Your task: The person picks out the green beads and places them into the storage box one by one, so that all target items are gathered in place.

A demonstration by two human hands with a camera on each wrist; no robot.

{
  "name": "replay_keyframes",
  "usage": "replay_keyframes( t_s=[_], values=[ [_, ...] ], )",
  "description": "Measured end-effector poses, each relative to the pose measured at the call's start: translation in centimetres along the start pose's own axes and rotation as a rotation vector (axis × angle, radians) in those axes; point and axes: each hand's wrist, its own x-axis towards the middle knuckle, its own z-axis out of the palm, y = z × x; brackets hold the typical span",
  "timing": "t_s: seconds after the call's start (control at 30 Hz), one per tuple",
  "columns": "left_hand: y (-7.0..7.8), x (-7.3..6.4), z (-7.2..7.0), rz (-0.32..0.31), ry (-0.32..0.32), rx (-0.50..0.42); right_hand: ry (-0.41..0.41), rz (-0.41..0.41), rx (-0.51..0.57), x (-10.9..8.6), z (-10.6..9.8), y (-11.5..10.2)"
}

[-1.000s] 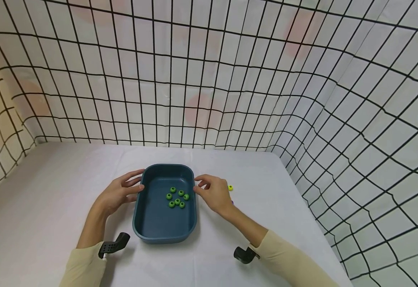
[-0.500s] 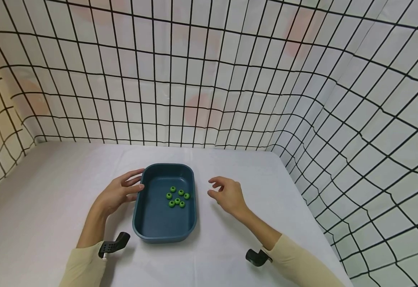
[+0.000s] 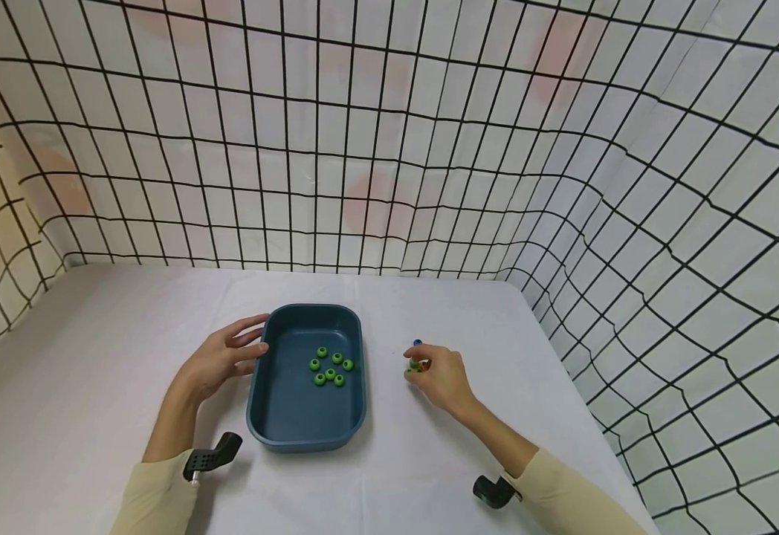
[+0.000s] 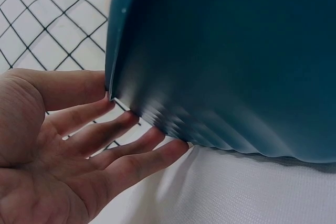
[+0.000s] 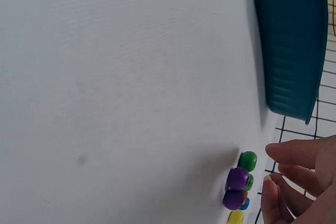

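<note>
A dark blue-green rectangular tray [image 3: 289, 409] stands on the white cloth with several green beads [image 3: 330, 374] loose on its floor. My left hand [image 3: 214, 364] rests against the tray's left side; in the left wrist view the thumb [image 4: 73, 88] meets the rim and the long fingers touch the outer wall. Right of the tray, my right hand [image 3: 444, 379] is over a small cluster of loose beads, its thumb and fingers apart around green ones. The right wrist view shows a green bead [image 5: 248, 161], purple beads [image 5: 238, 179] and a yellow bead [image 5: 236, 217] close by the fingertips.
A white cloth [image 3: 389, 475] covers the table. Black wire grid [image 3: 309, 186] with white sheeting behind it rises along the back and right side. A blue bead [image 3: 418, 342] lies just beyond the right hand's fingers. Black wrist cameras [image 3: 494, 491] stick out from the sleeves.
My right hand has left the tray's right rim and moved rightward to the loose beads, some of which now show between its fingers. The left hand and tray have stayed put.
</note>
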Motion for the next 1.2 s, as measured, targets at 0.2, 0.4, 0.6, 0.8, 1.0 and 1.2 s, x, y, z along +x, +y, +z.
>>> replay_keyframes(
  t_s=[0.2,0.4,0.6,0.8,1.0,1.2],
  values=[
    [0.0,0.0,0.0,0.004,0.001,-0.004,-0.008,-0.010,-0.015,-0.4,0.3,0.5],
    [0.0,0.0,0.0,0.009,-0.002,-0.005,-0.014,-0.012,-0.014,-0.5,0.6,0.8],
    [0.0,0.0,0.0,0.011,0.001,-0.005,-0.018,-0.041,-0.025,-0.4,0.9,1.2],
    [0.0,0.0,0.0,0.010,0.003,-0.002,-0.003,-0.074,-0.033,-0.3,1.1,1.5],
    [-0.1,0.1,0.1,0.006,0.003,-0.001,0.007,-0.086,-0.042,-0.3,1.2,1.6],
    [-0.1,0.1,0.0,0.005,0.003,-0.005,-0.017,-0.068,-0.043,-0.2,1.2,1.5]
  ],
)
